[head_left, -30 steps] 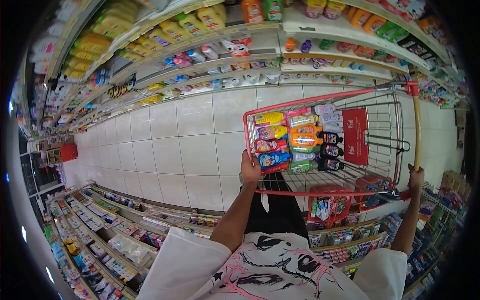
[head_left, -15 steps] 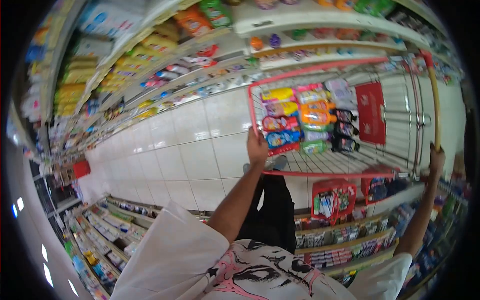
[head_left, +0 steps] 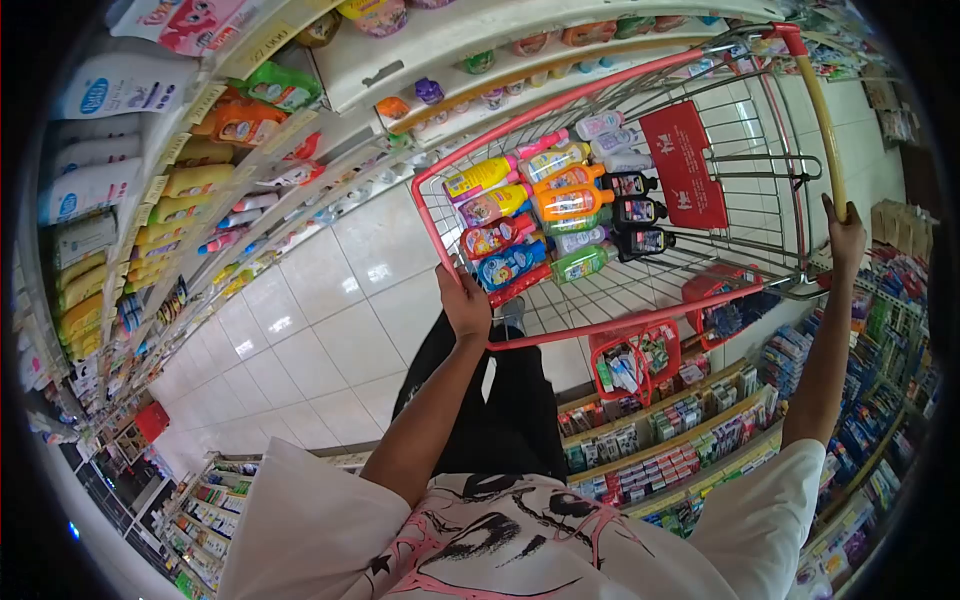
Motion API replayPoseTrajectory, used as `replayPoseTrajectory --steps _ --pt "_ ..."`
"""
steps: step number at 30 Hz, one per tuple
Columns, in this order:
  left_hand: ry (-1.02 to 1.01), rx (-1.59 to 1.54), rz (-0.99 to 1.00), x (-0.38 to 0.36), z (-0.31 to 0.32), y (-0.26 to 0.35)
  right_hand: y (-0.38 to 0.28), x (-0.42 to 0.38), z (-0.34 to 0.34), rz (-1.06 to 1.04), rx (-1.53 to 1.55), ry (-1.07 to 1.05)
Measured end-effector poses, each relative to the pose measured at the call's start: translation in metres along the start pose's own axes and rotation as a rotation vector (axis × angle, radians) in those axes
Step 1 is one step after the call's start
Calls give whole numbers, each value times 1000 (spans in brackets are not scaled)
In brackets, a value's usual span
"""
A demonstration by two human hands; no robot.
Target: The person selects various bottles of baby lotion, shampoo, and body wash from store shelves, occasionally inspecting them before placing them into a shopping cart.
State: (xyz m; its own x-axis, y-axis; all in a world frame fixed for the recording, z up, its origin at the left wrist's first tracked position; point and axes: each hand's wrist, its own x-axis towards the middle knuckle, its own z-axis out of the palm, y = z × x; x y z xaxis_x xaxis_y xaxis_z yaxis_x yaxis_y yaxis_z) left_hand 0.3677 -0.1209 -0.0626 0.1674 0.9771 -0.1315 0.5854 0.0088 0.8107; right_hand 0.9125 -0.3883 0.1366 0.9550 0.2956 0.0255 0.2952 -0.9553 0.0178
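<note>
Many bottles (head_left: 570, 202) lie in the shopping cart (head_left: 685, 165). The left hand (head_left: 466, 303) grips its red rim (head_left: 433, 230), the right hand (head_left: 847, 240) its yellow handlebar (head_left: 822, 128).

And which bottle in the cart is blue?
The blue bottle lies at the end of the cart by the left hand, right beside the red bottle. None of the others has a blue body.

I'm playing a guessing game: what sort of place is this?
Probably a supermarket: I see stocked shelves, price labels and a shopping cart carrying many bottles.
</note>
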Motion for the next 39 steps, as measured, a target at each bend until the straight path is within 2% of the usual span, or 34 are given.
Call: replayPoseTrajectory --steps 1,3,4,5,6,7,8,9,10,11,12,13,15,16,17,18,19,21,23,25,27,29,30,31,33,36,39 --pt "28 24 56 -4 0 -1 2 3 3 -8 -18 -15" --pt "-27 6 -70 -6 0 6 4 8 10 -156 386 171" --pt "-14 21 -53 -8 4 -1 -14 2 9 -187 700 362" --pt "-2 35 -29 -9 7 -6 -32 -14 16 -76 1000 629" --pt "5 25 -35 -11 8 -7 -53 -32 17 -13 669 858" --pt "1 15 -42 -12 9 -6 -67 -56 35 11 627 872" --pt "-1 7 -44 -8 10 -4 -101 -92 51 56 668 684" --pt "11 4 -43 -6 12 -1 -144 -130 102 -84 1055 546" --pt "-16 -6 -105 -6 10 0 -140 -155 175 -182 1355 -105" --pt "-45 -14 -168 -8 10 0 -227 -182 125 -439 696 -293" --pt "-30 12 -109 -8 10 1 -249 -184 163 -812 468 -258" --pt "-20 13 -115 -9 8 3 -256 -190 220 -768 532 -310" --pt "-25 -74 -163 -7 8 12 -274 -204 246 -567 -7 -396" --pt "-8 -37 -141 -7 7 14 -273 -199 262 -588 3 -395" --pt "9 -32 -144 -9 5 17 -271 -190 275 -649 -82 -520" --pt "-7 -8 -178 -9 5 18 -276 -180 276 -706 -167 -633" --pt "-26 13 -207 -7 5 20 -280 -176 273 -713 -156 -617" --pt "4 12 -189 -8 5 24 -284 -176 256 -688 -161 -818" --pt "-29 -10 -190 -7 5 21 -270 -182 262 -648 245 -1037" --pt "-18 -37 -178 -6 6 13 -263 -199 243 -577 525 -1135" --pt "-43 -137 -140 -9 9 -7 -264 -206 148 -351 552 -1267" --pt "-51 -91 -107 -6 3 -15 -257 -202 111 -416 541 -1235" --pt "-119 -22 -90 -6 -4 -12 -249 -198 114 -527 580 -1127" --pt "-187 49 -73 -5 -8 -13 -252 -185 91 -545 572 -1106" --pt "-163 25 -46 -7 -8 -10 -255 -159 37 -747 682 -843" --pt "68 -21 -34 -12 1 3 -280 -110 -30 -859 637 -499" --pt "77 4 -130 -14 -6 23 -310 -61 -67 -1001 612 -142"
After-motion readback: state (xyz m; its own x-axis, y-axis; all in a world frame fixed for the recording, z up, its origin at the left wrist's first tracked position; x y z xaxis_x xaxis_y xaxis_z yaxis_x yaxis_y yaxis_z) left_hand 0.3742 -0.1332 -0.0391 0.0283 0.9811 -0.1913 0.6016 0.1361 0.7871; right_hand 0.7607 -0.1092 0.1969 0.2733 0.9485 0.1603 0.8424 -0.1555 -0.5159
